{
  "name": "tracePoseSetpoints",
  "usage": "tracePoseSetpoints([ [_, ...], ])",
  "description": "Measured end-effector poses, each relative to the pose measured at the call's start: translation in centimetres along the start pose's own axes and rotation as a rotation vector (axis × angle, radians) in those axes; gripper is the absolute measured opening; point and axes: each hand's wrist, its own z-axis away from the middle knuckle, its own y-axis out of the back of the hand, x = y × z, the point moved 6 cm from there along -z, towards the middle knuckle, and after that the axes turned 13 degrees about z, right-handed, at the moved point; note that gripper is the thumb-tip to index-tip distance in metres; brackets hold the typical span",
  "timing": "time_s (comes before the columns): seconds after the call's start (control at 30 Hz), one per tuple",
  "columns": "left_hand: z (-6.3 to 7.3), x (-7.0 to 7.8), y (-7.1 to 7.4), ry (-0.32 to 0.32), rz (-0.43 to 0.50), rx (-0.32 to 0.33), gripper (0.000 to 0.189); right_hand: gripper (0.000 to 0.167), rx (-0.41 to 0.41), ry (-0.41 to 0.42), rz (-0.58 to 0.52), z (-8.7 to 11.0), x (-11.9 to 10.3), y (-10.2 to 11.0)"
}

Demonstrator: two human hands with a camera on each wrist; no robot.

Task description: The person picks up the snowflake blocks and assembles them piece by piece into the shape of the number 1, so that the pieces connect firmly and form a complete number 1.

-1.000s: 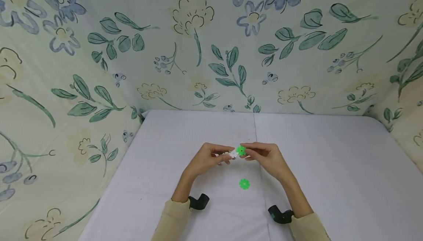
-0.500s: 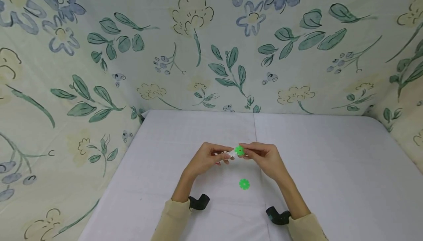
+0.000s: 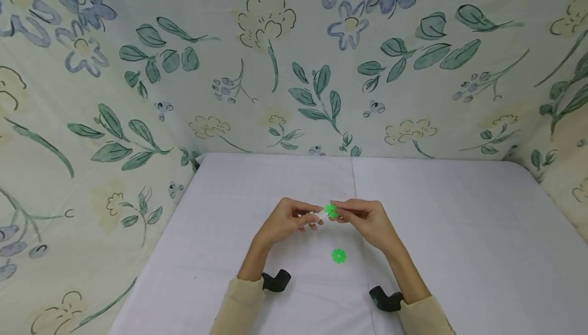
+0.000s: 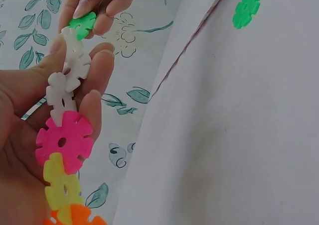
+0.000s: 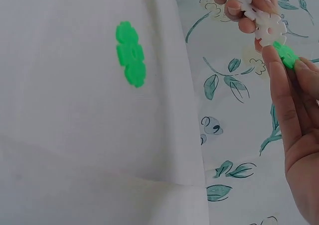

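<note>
In the left wrist view, a chain of notched plastic snowflake discs runs down my left palm: white discs [image 4: 77, 68], a pink disc [image 4: 65, 143], a yellow disc [image 4: 64, 190] and an orange disc [image 4: 82, 216] at the bottom edge. My left hand [image 3: 288, 220] grips this chain near its white end. My right hand [image 3: 365, 218] pinches a green disc [image 5: 285, 55] between thumb and fingers. That disc meets the outermost white disc edge to edge, their slots at the contact. Another green disc [image 3: 339, 256] lies flat on the table, nearer than both hands.
A white cloth [image 3: 229, 182] with a crease line covers the table. Behind and at the sides hangs a floral curtain [image 3: 257, 69]. Black wrist cameras [image 3: 277, 281] sit at both cuffs, low over the cloth.
My right hand has moved slightly left, bringing the green disc closer to my left fingers and the white end of the chain. The green disc on the table stays put.
</note>
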Motion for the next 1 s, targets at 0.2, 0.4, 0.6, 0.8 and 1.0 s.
tracePoseSetpoints([
  [0.2, 0.11, -0.03, -0.01, 0.013, 0.009, -0.016, 0.027, 0.028, -0.03, -0.026, -0.034, -0.09, 0.3, -0.12],
  [0.4, 0.08, -0.12, -0.12, 0.01, 0.015, -0.033, 0.027, 0.025, 0.011, -0.059, -0.038, 0.03, 0.34, -0.13],
  [0.6, -0.02, -0.32, -0.04, -0.002, 0.02, -0.004, 0.029, 0.022, 0.095, -0.075, -0.04, 0.05, 0.1, -0.36],
  [0.8, 0.1, -0.34, 0.1, 0.009, 0.015, 0.012, 0.028, 0.023, 0.083, -0.089, -0.059, 0.02, 0.48, -0.51],
  [1.0, 0.17, -0.31, -0.04, 0.016, 0.047, -0.027, 0.027, 0.024, 0.036, -0.055, -0.087, 0.11, 0.49, -0.39],
])
